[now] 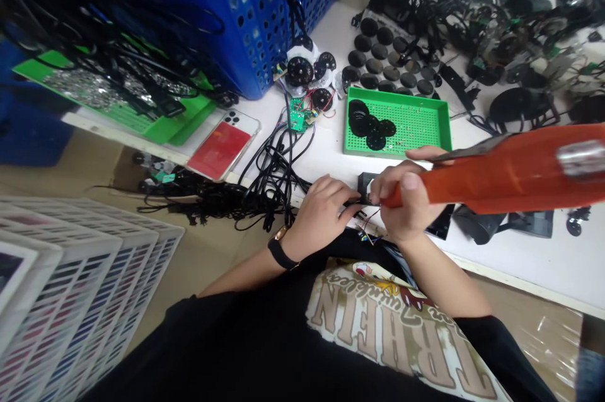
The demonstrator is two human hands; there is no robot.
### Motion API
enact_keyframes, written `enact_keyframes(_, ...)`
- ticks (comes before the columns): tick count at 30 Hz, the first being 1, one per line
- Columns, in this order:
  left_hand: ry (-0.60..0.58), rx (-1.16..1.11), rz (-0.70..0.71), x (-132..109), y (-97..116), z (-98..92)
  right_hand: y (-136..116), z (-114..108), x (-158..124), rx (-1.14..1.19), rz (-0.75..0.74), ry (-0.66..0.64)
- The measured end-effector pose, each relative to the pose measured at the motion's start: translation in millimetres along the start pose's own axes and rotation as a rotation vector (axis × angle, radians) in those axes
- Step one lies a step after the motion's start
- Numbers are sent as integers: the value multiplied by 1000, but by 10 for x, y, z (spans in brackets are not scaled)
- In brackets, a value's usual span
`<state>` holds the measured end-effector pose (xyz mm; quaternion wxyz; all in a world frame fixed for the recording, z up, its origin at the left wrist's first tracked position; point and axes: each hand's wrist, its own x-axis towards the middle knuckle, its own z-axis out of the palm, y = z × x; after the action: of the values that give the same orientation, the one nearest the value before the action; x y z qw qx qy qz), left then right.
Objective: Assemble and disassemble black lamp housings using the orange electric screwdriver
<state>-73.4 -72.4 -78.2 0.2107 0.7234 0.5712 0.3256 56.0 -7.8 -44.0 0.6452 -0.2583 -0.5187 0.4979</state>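
Observation:
My right hand (409, 203) is wrapped round the narrow end of a large orange hand tool (501, 172), whose wider body stretches off to the right. Its kind is not clear, and my fingers hide its tip. Close beside it, my left hand (326, 203) pinches a small black part (350, 203) between thumb and fingers at the bench edge. Thin red and dark wires with a small connector (363, 236) hang just below. A black housing piece (365, 183) lies behind my fingertips, partly covered.
Beyond my hands sits a green tray (444, 128) with black discs and small screws. Black cables (278, 159), a red-backed phone (220, 150) and a blue basket (250, 24) are leftward. Black round parts (378, 52) and tangled cables (425, 5) cover the back. White crates (94, 263) stand lower left.

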Motion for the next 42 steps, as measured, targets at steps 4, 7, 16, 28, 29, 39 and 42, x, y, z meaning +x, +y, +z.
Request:
enact_keyframes(4, 50, -174, 4, 41, 37, 47, -259, 30, 85, 26, -80, 2)
enact_keyframes(7, 79, -300, -22, 44, 43, 81, -365, -5, 110, 57, -107, 8)
enact_keyframes(16, 68, -482, -45, 33, 50, 186, -409, -56, 56, 117, -110, 23)
enact_keyframes(28, 217, -339, 3, 308, 35, 503, -69, -143, 270, -135, -89, 12)
enact_keyframes(29, 206, -334, -4, 337, 33, 530, -19, -162, 276, -165, -63, -13)
enact_keyframes(39, 192, -359, -135, 373, 20, 608, 89, -222, 279, -279, -16, -76)
enact_keyframes(42, 205, -353, -119, 366, 19, 613, 126, -259, 264, -333, 29, -61)
